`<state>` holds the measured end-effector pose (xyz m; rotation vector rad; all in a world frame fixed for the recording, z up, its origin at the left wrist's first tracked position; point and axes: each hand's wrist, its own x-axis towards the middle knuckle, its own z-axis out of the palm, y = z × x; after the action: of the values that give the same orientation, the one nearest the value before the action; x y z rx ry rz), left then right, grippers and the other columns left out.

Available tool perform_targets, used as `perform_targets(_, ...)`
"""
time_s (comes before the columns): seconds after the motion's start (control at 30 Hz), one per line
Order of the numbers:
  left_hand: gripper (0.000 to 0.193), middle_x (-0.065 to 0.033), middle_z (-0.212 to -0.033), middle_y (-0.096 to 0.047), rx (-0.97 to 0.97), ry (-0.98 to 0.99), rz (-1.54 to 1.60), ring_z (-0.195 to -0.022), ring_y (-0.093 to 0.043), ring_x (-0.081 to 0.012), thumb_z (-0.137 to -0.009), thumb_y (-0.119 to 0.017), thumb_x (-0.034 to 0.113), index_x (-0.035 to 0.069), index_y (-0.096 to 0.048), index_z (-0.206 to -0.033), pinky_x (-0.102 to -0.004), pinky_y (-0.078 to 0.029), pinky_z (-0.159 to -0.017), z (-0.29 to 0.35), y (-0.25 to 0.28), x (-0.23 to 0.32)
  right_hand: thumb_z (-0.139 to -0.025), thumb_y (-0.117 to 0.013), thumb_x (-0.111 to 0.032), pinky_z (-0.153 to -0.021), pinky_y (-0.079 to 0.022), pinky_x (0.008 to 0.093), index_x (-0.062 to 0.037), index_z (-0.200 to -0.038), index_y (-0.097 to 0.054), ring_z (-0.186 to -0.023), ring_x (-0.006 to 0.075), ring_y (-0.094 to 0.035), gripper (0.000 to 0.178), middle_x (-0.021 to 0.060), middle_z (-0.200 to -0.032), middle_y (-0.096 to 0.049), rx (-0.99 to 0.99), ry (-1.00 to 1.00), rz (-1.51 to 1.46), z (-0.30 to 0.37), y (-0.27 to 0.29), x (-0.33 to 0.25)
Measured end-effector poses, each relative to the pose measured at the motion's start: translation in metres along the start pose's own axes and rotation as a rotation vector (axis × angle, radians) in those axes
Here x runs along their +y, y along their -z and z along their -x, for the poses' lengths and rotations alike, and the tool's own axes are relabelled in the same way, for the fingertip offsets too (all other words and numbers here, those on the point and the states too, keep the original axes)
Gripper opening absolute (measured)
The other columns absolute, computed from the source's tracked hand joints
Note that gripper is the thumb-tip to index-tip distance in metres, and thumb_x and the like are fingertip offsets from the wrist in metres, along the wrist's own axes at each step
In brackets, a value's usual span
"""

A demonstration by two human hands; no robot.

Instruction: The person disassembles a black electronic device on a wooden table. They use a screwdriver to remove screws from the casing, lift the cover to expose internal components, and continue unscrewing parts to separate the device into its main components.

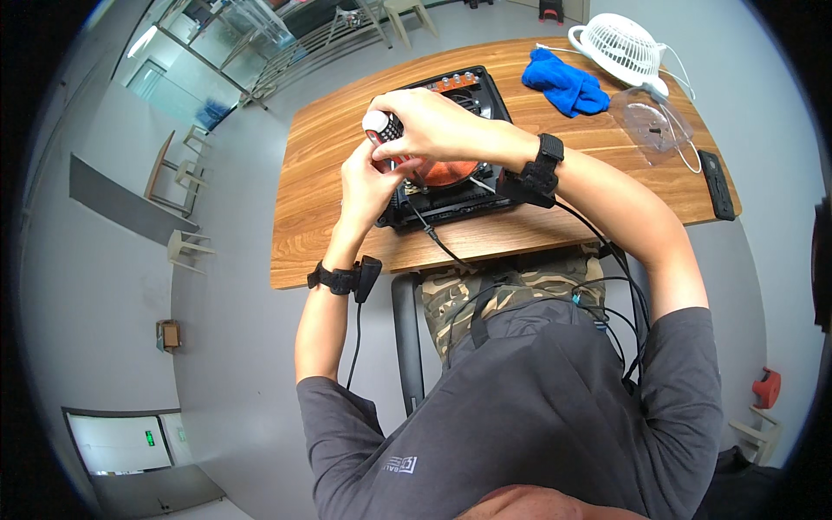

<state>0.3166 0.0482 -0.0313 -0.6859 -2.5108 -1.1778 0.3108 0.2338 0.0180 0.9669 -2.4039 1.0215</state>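
On the wooden table in front of me lies an opened black induction cooker (pixel 494 95) with a round copper-orange coil (pixel 451 173) in it. Over its left part, my right hand (pixel 425 121) is closed around the handle of a screwdriver (pixel 382 126) that has a white cap and a black and red body. Lower down, my left hand (pixel 368 186) has its fingers bent against the same tool, thumb and fingertips close to the right hand's. The screwdriver's tip is hidden by my hands. A black cable (pixel 429 230) runs from the cooker over the near edge.
Along the table's right side are a blue cloth (pixel 563 82), a white fan (pixel 620 48) with its cord, a clear plastic fan blade (pixel 654 128) and a black strip-shaped thing (pixel 717 185). Black cables hang from my wrist straps. Stools and a metal rack stand beyond the table.
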Motion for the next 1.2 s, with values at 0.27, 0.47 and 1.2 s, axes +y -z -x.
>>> perform_targets(0.27,0.03,-0.0001,-0.068,-0.064,-0.018,0.014,0.005,-0.061,-0.052,-0.0066,-0.077,-0.088,0.021,0.0,-0.07,-0.088,-0.0264,-0.044,-0.056,0.0,0.004,0.008,-0.081,-0.08,-0.036,-0.085,-0.054,0.0441,-0.0033,-0.107,-0.067,-0.099,0.0359,-0.068,0.044,0.0181,-0.102,-0.071,0.006,-0.006,-0.01,0.001,0.001,0.0)
perform_targets(0.47,0.029,-0.001,-0.074,-0.067,-0.041,0.012,0.018,-0.063,-0.054,-0.0064,-0.078,-0.087,0.019,0.001,-0.069,-0.091,-0.0257,-0.045,-0.058,0.0,0.001,-0.005,-0.081,-0.08,-0.035,-0.085,-0.053,0.0437,-0.0038,-0.106,-0.067,-0.097,0.0359,-0.068,0.043,0.0172,-0.101,-0.07,0.014,0.006,0.007,0.001,-0.003,0.002)
perform_targets(1.2,0.033,-0.0158,-0.083,-0.072,-0.055,0.028,0.112,-0.077,-0.071,-0.0243,-0.079,-0.082,0.017,-0.002,-0.065,-0.1,-0.0364,-0.055,-0.071,0.007,0.013,0.001,-0.081,-0.079,-0.029,-0.092,-0.051,0.0398,-0.0001,-0.116,-0.062,-0.105,0.0339,-0.063,0.049,0.0195,-0.11,-0.063,0.08,-0.037,0.078,0.006,-0.017,-0.022)
